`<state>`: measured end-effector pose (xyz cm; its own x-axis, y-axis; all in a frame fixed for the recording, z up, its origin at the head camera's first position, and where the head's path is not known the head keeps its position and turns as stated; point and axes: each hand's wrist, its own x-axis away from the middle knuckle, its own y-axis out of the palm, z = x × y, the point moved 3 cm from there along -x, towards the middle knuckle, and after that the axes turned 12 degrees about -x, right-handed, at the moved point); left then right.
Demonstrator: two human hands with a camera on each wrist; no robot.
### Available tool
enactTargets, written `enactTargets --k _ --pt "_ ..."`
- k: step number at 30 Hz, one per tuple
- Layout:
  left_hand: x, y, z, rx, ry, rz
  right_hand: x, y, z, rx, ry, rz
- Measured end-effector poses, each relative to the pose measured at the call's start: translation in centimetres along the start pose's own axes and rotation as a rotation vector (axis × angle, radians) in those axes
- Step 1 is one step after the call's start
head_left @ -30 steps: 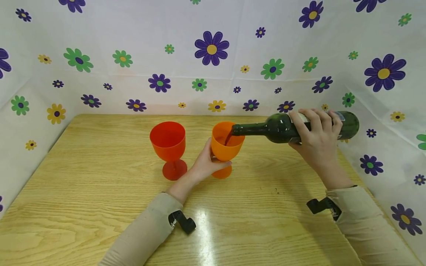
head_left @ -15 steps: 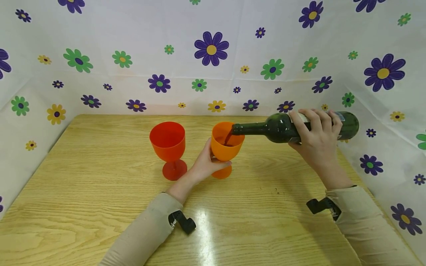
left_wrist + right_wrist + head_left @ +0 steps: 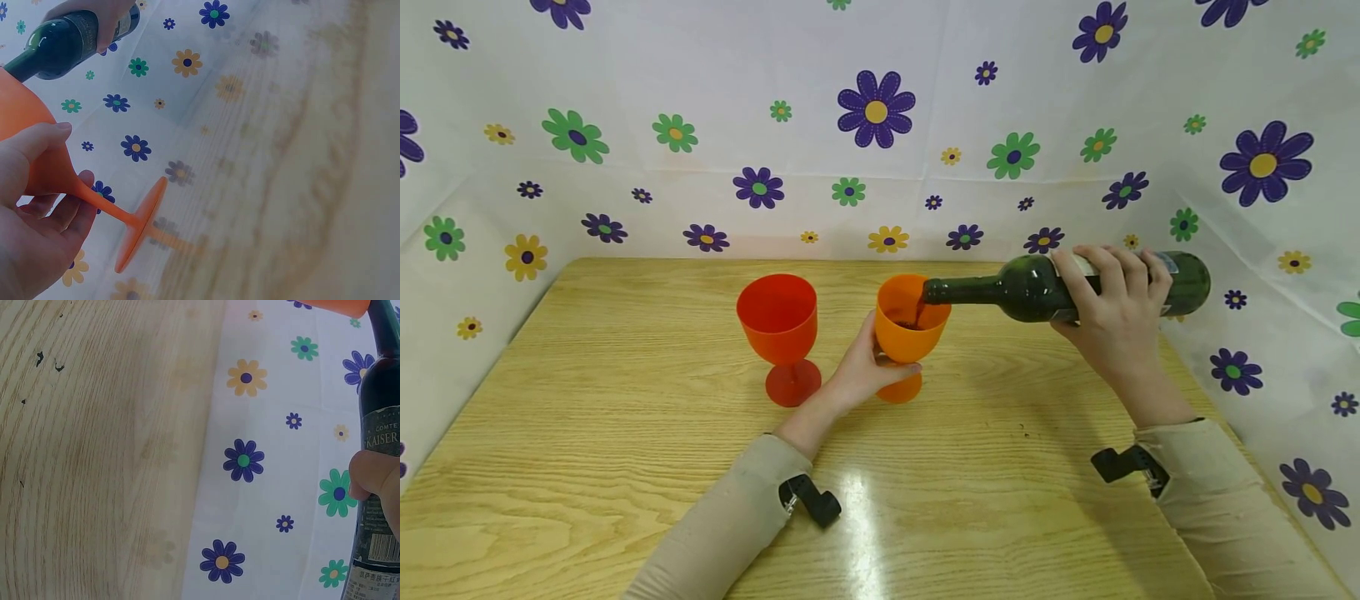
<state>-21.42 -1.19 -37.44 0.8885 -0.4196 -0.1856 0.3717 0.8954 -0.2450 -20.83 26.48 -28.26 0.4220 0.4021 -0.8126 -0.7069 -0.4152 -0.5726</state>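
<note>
My left hand [image 3: 867,373] grips the orange goblet [image 3: 913,340] at the bottom of its bowl and the upper stem. In the left wrist view the goblet's foot [image 3: 140,225] shows below the fingers. My right hand [image 3: 1116,312] is wrapped round the body of a green wine bottle [image 3: 1030,288], tipped nearly level with its neck to the left. The bottle's mouth reaches over the goblet's rim, and dark red liquid [image 3: 920,315] runs from it into the bowl. To the left a red goblet [image 3: 778,321] stands upright, touched by neither hand.
A wooden table [image 3: 625,400] lies under everything. White cloth [image 3: 700,58] with printed flowers rises along its back and both sides. Small dark marks [image 3: 40,359] show on the tabletop. Each sleeve carries a black wrist mount [image 3: 811,500].
Hands, bottle and both goblets hold nearly the same places. The liquid stream has shifted and become more upright, and the dark liquid in the orange goblet shows more.
</note>
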Motion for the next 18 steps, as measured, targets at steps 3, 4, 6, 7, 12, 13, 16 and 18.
enactTargets --k 3,4,6,7,12,13,16,18 --pt "0.02 -0.03 0.04 0.001 -0.005 -0.001 -0.04 -0.01 0.01 -0.004 0.003 -0.006" --pt "0.02 -0.04 0.04 -0.001 -0.006 -0.001 -0.06 0.00 0.01 -0.005 0.003 -0.007" --pt "0.03 -0.07 0.05 -0.001 -0.007 -0.001 -0.07 0.00 0.01 -0.008 0.004 -0.010" --pt "0.03 -0.08 0.04 -0.002 -0.006 0.000 -0.08 0.00 0.00 -0.009 0.004 -0.010" --pt "0.02 -0.10 -0.02 -0.009 -0.005 0.000 -0.05 0.01 -0.03 -0.012 0.002 0.000" --pt "0.02 -0.10 -0.03 -0.008 -0.005 -0.001 -0.04 0.01 -0.03 -0.012 0.001 0.003" --pt "0.04 -0.08 -0.04 -0.002 -0.007 -0.004 -0.02 0.03 -0.03 -0.010 0.001 0.011" --pt "0.04 -0.07 -0.06 0.003 -0.008 -0.006 -0.01 0.03 -0.03 -0.007 0.000 0.009"
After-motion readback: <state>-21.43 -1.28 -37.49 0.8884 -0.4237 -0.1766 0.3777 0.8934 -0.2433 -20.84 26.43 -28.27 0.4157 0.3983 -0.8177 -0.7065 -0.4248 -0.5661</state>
